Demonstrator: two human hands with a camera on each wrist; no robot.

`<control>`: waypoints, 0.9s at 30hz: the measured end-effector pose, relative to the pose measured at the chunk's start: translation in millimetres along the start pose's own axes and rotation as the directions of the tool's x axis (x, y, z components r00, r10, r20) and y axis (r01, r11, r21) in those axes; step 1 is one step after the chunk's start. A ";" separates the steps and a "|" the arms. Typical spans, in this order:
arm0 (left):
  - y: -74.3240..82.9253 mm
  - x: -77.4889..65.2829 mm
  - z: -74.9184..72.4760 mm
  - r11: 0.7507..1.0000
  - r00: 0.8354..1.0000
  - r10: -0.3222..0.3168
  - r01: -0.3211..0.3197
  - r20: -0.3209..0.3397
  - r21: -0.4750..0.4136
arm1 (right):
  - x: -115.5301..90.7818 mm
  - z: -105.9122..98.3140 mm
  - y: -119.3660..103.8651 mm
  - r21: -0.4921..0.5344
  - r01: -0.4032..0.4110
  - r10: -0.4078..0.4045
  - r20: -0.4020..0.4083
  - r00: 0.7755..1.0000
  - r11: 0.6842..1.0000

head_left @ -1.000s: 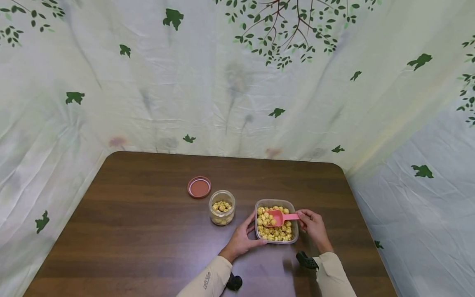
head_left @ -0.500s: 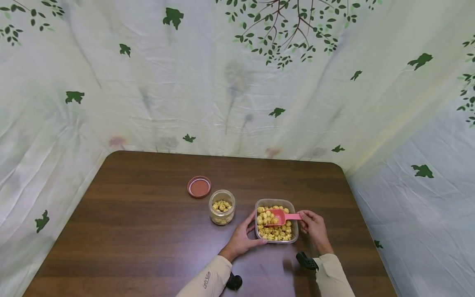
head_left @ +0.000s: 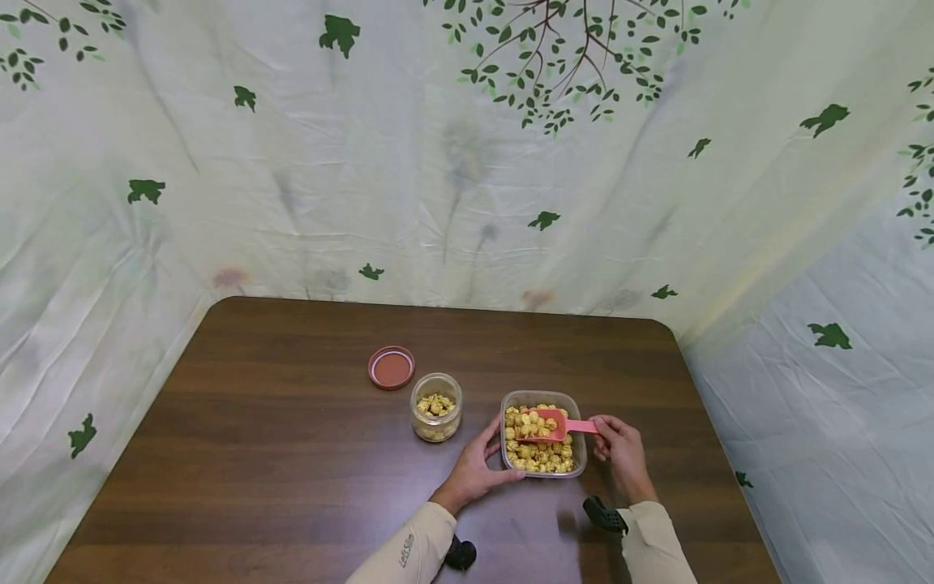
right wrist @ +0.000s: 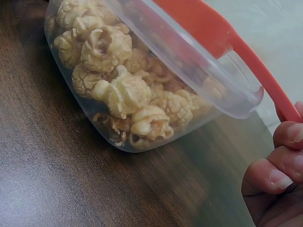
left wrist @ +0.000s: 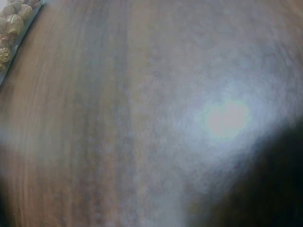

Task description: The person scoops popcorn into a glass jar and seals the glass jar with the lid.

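Note:
A clear plastic container [head_left: 581,456] full of popcorn [head_left: 540,461] sits on the table, right of centre. My left hand [head_left: 473,474] holds its near left corner, fingers along the left side and thumb at the front edge. Between thumb and fingers, my right hand [head_left: 622,456] pinches the handle of a pink scoop [head_left: 580,426]. The scoop's bowl carries popcorn and lies over the container's heap. In the right wrist view the scoop [right wrist: 201,23] slants above the rim, the curled fingers [right wrist: 267,177] at its handle. Only a container edge [left wrist: 19,42] shows in the left wrist view.
A glass jar [head_left: 436,430] partly filled with popcorn stands left of the container. Behind it to the left lies a reddish lid [head_left: 392,368]. The brown wooden table [head_left: 255,454] ends at a patterned cloth backdrop [head_left: 409,162].
My right hand has drawn the scoop slightly to the right, and its popcorn-filled bowl shows more fully. My left hand and the container stay where they were.

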State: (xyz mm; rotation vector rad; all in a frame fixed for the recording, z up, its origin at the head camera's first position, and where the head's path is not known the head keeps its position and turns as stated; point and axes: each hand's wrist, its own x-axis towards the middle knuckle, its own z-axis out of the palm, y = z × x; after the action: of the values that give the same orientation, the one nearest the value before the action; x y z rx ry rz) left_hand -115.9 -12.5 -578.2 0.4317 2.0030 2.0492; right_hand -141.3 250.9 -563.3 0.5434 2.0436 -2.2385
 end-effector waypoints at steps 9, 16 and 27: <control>7.7 -1.7 -0.6 1.000 1.000 0.002 -0.002 0.005 0.014 | 0.7 -2.5 2.7 0.031 0.011 -0.011 -0.007 1.000 0.999; 7.7 -1.0 -1.3 1.000 1.000 0.002 -0.003 0.018 0.001 | 0.5 -3.2 2.1 0.071 0.031 -0.031 -0.005 1.000 0.997; 3.9 1.0 -0.7 1.000 1.000 0.000 0.000 -0.006 0.017 | -4.6 -4.1 -6.1 0.115 0.030 -0.029 -0.009 1.000 0.993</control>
State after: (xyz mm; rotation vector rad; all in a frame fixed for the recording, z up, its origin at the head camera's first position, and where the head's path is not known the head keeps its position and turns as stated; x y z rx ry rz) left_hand -117.0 -12.9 -574.3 0.4293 2.0247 2.0378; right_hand -137.8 254.7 -556.3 0.5341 1.9481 -2.3860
